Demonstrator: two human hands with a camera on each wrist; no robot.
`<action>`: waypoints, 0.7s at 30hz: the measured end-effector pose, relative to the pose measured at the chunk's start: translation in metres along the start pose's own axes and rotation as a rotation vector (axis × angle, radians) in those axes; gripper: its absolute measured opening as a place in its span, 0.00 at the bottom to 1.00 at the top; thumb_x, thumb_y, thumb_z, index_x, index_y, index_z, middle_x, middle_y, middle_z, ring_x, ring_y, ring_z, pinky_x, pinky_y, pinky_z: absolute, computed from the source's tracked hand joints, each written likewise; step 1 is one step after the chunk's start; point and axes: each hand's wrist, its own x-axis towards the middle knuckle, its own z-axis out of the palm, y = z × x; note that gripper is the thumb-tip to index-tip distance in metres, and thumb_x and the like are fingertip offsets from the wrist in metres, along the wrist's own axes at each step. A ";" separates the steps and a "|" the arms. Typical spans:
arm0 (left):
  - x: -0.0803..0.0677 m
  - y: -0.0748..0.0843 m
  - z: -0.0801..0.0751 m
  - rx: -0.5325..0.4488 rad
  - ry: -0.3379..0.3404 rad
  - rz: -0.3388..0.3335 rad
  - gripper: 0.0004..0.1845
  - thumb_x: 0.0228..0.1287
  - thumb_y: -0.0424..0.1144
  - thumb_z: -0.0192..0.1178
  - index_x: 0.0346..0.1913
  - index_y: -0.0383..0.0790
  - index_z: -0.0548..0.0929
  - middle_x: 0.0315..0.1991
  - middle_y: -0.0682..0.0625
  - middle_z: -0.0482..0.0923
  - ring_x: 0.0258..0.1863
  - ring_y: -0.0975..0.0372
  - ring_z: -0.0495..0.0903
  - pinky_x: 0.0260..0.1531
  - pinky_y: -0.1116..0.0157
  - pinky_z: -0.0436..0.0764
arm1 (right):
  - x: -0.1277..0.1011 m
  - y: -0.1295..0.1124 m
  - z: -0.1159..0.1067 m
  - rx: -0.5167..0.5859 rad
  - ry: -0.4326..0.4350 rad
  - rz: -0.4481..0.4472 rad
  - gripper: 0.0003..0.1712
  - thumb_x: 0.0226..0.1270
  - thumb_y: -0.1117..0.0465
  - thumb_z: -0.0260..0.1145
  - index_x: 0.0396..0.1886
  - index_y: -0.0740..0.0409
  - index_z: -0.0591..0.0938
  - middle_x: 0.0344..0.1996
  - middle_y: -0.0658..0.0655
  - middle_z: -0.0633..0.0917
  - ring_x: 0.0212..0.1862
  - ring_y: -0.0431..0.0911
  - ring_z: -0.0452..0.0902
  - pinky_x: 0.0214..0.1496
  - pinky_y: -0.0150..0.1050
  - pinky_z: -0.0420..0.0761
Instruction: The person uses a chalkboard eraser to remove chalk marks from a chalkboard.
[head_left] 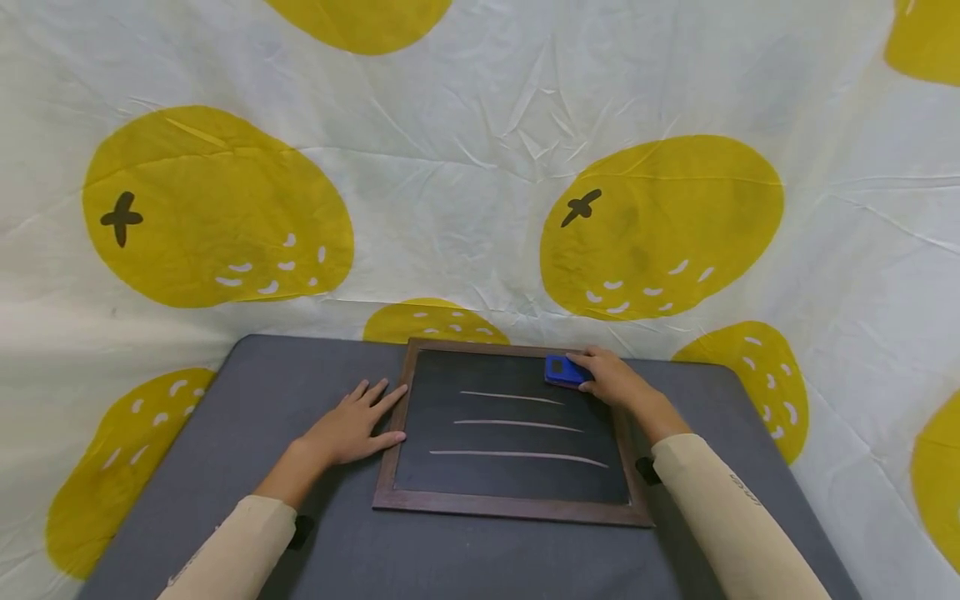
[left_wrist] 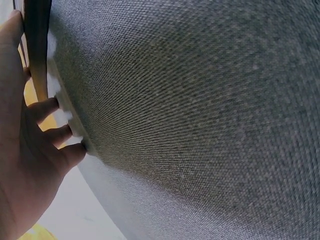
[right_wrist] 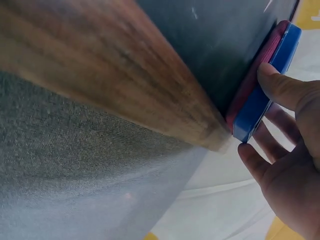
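Observation:
A small chalkboard (head_left: 517,483) in a brown wooden frame lies on the grey table, with three chalk lines (head_left: 517,424) drawn across it. My right hand (head_left: 617,379) holds a blue chalkboard eraser (head_left: 558,369) at the board's upper right corner. In the right wrist view the eraser (right_wrist: 272,82) shows a pink felt side against the dark surface, pinched between thumb and fingers. At the board's left edge, my left hand (head_left: 352,427) has its fingers spread, thumb and index fingertip on the wooden frame (head_left: 387,475). The left wrist view shows that hand (left_wrist: 35,145) beside the frame.
The grey table (head_left: 322,550) has rounded far corners. Behind it hangs a white cloth (head_left: 450,192) printed with large yellow fruit shapes, right up against the table's far edge. Dark bands sit around both wrists below beige sleeves (head_left: 240,542).

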 end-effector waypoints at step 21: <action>0.003 -0.006 0.004 0.000 -0.003 -0.005 0.47 0.69 0.72 0.54 0.84 0.54 0.56 0.81 0.35 0.55 0.78 0.31 0.52 0.69 0.29 0.62 | -0.035 -0.020 0.008 -0.041 -0.002 -0.087 0.36 0.65 0.57 0.76 0.71 0.63 0.77 0.57 0.66 0.81 0.56 0.61 0.77 0.60 0.60 0.79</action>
